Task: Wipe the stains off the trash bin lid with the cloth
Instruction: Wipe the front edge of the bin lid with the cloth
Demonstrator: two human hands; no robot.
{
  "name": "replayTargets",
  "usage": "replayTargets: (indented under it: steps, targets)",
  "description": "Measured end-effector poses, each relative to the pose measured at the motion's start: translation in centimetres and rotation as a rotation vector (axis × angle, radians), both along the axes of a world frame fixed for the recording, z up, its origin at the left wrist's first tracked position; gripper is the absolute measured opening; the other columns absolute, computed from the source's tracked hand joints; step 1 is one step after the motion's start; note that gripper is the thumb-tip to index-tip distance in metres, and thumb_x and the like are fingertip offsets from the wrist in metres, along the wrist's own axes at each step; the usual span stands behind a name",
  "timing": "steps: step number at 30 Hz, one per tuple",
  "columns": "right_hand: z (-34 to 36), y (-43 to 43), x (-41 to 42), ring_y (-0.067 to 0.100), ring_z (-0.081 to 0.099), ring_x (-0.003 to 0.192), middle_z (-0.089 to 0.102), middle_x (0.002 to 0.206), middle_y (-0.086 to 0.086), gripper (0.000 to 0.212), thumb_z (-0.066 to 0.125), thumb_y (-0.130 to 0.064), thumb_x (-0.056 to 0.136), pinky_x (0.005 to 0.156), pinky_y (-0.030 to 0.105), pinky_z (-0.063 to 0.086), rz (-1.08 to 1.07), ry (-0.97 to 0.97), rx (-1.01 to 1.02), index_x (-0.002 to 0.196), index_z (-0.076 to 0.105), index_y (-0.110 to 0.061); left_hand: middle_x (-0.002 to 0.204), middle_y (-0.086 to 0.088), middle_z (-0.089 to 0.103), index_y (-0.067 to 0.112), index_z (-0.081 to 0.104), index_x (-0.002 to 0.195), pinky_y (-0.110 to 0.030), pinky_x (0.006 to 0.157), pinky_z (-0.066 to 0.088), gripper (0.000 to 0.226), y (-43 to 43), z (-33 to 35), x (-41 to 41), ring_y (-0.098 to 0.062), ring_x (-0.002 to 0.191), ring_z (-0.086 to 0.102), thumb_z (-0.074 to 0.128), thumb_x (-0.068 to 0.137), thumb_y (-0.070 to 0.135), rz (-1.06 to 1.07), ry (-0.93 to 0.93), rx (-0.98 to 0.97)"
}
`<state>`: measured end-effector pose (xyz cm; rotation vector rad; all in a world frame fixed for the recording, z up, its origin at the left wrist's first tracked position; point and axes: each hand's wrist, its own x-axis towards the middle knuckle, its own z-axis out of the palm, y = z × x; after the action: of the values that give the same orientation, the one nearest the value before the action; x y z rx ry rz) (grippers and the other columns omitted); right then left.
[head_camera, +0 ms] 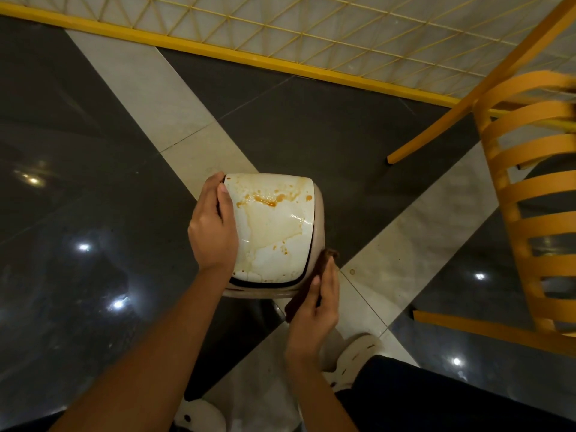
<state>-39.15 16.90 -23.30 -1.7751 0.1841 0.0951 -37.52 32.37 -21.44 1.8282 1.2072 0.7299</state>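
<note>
A small beige trash bin stands on the floor below me, its white lid [274, 232] smeared with orange-brown stains, the thickest near the far edge. My left hand [213, 229] grips the lid's left side, thumb lying on top. My right hand [316, 310] holds a dark brown cloth [324, 263] against the bin's near right corner, just off the lid's edge. Part of the cloth is hidden under my fingers.
A yellow slatted chair [530, 194] stands close on the right, its legs reaching toward the bin. A yellow-framed mesh partition [280, 32] runs across the back. The floor is glossy dark and pale tile. My white shoes [355, 353] are beneath me.
</note>
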Motion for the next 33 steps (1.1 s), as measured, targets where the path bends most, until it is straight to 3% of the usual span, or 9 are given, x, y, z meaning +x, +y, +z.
replayTargets:
  steps: [7,11,13,18,23,25,29,33]
  targets:
    - [0.0,1.0,3.9,-0.003,0.042,0.122,0.051,0.134,0.000,0.037,0.043,-0.002,0.095,0.099,0.005,0.033,-0.057,-0.038,0.016,0.131,0.050,-0.009,0.131,0.002,0.056,0.021,0.051,0.131,-0.036,0.097,0.048,0.040,0.1,-0.1,0.0,-0.015,0.119,0.053,0.033,0.099,0.038,-0.007,-0.002,-0.014]
    - [-0.4,0.4,0.5,-0.002,0.040,0.128,0.049,0.137,-0.008,0.038,0.043,-0.008,0.096,0.107,0.019,0.034,-0.046,-0.002,0.011,0.131,0.046,-0.023,0.131,0.002,0.057,0.021,0.052,0.131,-0.034,0.097,0.047,0.040,0.0,0.0,0.0,-0.014,0.119,0.053,0.033,0.099,0.037,0.002,-0.009,-0.012]
    - [-0.5,0.1,-0.3,-0.004,0.039,0.128,0.048,0.136,-0.013,0.038,0.043,-0.009,0.095,0.107,0.019,0.033,-0.033,0.006,0.016,0.130,0.046,-0.026,0.130,0.002,0.057,0.020,0.052,0.131,-0.033,0.097,0.047,0.040,0.0,0.0,0.0,-0.014,0.119,0.054,0.033,0.099,0.037,-0.003,-0.008,-0.010]
    - [0.5,0.4,3.6,-0.001,0.042,0.127,0.050,0.137,0.000,0.035,0.044,-0.004,0.095,0.104,0.013,0.034,0.125,-0.140,-0.038,0.129,0.051,-0.010,0.131,0.004,0.056,0.022,0.051,0.131,-0.031,0.097,0.047,0.040,0.1,0.0,0.0,-0.014,0.118,0.054,0.033,0.099,0.037,-0.006,-0.004,-0.006]
    - [0.4,-0.7,2.9,0.007,0.035,0.135,0.042,0.142,-0.004,0.037,0.044,-0.014,0.095,0.108,0.016,0.029,0.287,-0.262,-0.127,0.132,0.048,-0.007,0.130,0.003,0.057,0.022,0.052,0.131,-0.029,0.094,0.047,0.040,0.0,-0.1,-0.1,-0.015,0.117,0.055,0.033,0.099,0.038,0.004,-0.005,-0.010]
    - [-0.4,-1.7,0.8,0.009,0.032,0.136,0.040,0.144,-0.007,0.041,0.042,-0.017,0.093,0.109,0.016,0.026,0.304,-0.262,-0.147,0.132,0.048,-0.008,0.130,0.003,0.057,0.023,0.052,0.130,-0.030,0.094,0.047,0.040,0.0,0.0,0.0,-0.015,0.117,0.055,0.032,0.099,0.038,0.004,0.001,-0.004]
    - [-1.3,-2.6,-1.6,0.010,0.032,0.136,0.036,0.145,-0.015,0.045,0.046,-0.001,0.087,0.110,0.017,0.025,0.343,-0.248,-0.212,0.131,0.048,-0.011,0.130,0.003,0.057,0.022,0.052,0.130,-0.025,0.092,0.045,0.039,0.1,0.0,0.0,-0.014,0.116,0.055,0.032,0.099,0.037,0.000,0.011,0.000]
    - [-0.1,-1.7,0.7,0.007,0.033,0.135,0.041,0.143,-0.004,0.039,0.046,-0.003,0.092,0.109,0.017,0.027,0.301,-0.244,-0.153,0.131,0.049,-0.006,0.130,0.003,0.057,0.022,0.052,0.130,-0.026,0.094,0.046,0.039,0.1,-0.1,0.0,-0.013,0.117,0.054,0.033,0.099,0.036,0.000,0.003,-0.005]
